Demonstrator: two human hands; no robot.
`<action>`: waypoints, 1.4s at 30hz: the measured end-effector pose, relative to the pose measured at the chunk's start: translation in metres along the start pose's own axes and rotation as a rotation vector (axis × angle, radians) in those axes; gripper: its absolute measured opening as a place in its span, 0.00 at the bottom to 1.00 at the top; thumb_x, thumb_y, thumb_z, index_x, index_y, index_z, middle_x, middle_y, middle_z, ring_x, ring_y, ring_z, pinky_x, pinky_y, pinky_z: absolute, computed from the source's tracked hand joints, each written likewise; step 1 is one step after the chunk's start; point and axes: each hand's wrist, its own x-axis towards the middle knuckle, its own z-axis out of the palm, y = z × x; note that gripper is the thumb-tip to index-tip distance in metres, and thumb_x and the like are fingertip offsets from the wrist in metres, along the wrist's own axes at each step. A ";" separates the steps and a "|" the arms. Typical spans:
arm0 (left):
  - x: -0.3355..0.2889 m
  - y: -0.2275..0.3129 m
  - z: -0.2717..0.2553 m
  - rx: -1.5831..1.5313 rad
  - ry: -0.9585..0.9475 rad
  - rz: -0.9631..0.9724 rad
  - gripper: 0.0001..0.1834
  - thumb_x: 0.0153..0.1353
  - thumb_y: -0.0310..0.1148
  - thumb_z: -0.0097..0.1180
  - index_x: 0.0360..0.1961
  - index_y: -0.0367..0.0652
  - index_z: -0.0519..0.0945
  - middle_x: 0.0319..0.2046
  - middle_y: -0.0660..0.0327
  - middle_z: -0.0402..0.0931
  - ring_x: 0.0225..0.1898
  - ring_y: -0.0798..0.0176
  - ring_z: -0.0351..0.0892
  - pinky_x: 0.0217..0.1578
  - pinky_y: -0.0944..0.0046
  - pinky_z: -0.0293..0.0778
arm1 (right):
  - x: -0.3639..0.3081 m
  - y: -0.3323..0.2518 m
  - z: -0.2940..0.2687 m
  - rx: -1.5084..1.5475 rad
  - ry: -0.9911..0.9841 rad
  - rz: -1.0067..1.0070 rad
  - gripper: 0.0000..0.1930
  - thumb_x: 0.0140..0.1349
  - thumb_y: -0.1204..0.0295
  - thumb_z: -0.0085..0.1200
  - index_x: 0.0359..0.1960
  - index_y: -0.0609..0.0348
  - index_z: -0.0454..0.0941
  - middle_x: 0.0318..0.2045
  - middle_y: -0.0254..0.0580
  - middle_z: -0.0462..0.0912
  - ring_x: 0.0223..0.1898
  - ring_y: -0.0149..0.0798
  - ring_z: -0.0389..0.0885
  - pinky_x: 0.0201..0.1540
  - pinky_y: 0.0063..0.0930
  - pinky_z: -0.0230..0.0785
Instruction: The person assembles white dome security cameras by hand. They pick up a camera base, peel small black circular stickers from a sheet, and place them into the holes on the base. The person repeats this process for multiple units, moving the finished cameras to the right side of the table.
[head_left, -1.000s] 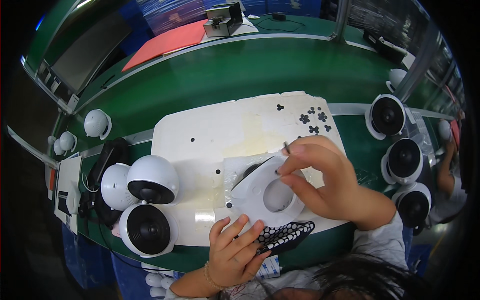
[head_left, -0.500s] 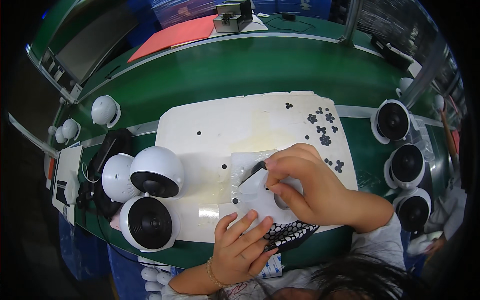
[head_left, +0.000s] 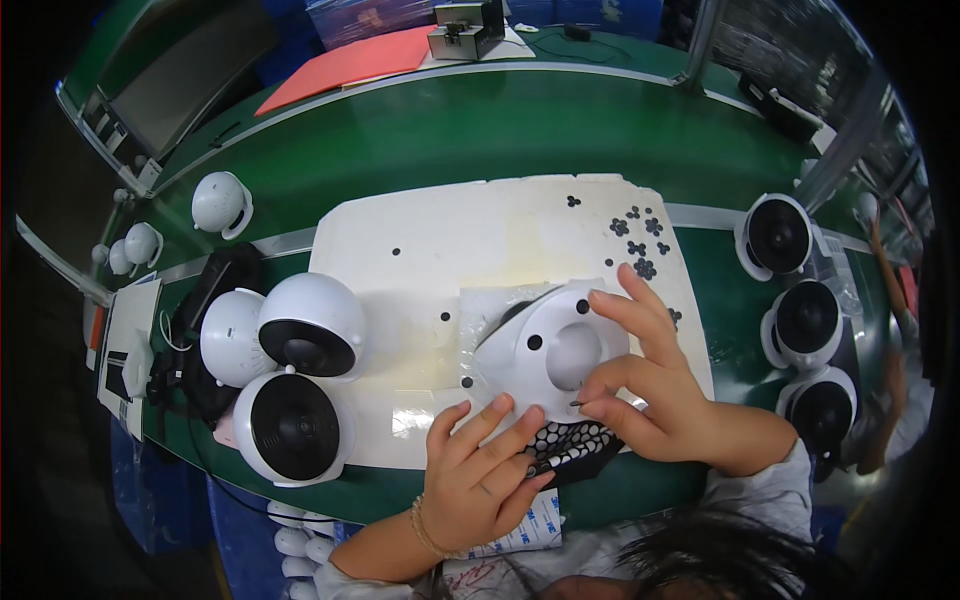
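1. White dome cameras [head_left: 300, 335] are being kept at the mat's left edge.
2. The black dotted sheet [head_left: 572, 443] is being pressed by the flat, spread left hand [head_left: 480, 470].
3. The white round base [head_left: 550, 348], mid-mat, is being steadied by the right hand [head_left: 655, 385], a thin dark tool [head_left: 577, 404] pinched in its fingertips.

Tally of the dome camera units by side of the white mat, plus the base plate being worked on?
Dome cameras left of the white mat: 3
Dome cameras right of it: 3
Round white base plate: 1
Total: 7

The right hand [head_left: 665, 400] hides what its fingers [head_left: 600, 408] pinch.
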 end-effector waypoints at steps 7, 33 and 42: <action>-0.003 -0.004 0.006 0.029 0.011 0.040 0.09 0.47 0.35 0.58 0.22 0.41 0.72 0.48 0.53 0.71 0.56 0.48 0.62 0.52 0.47 0.53 | -0.003 -0.001 0.004 0.112 -0.114 0.106 0.03 0.54 0.71 0.51 0.27 0.55 0.73 0.59 0.51 0.56 0.63 0.59 0.43 0.59 0.48 0.39; 0.000 0.001 0.010 0.050 0.079 -0.003 0.09 0.45 0.34 0.59 0.22 0.44 0.72 0.49 0.59 0.72 0.53 0.52 0.66 0.53 0.46 0.50 | -0.013 -0.026 0.008 -0.092 0.094 -0.071 0.12 0.42 0.65 0.60 0.30 0.50 0.78 0.48 0.33 0.73 0.53 0.39 0.65 0.54 0.43 0.44; -0.002 0.001 0.008 0.097 0.067 -0.015 0.08 0.44 0.33 0.59 0.21 0.44 0.72 0.47 0.60 0.73 0.53 0.53 0.67 0.54 0.45 0.48 | -0.027 -0.017 0.027 -0.217 0.148 -0.501 0.06 0.46 0.72 0.56 0.28 0.48 0.77 0.50 0.34 0.71 0.55 0.40 0.63 0.50 0.37 0.52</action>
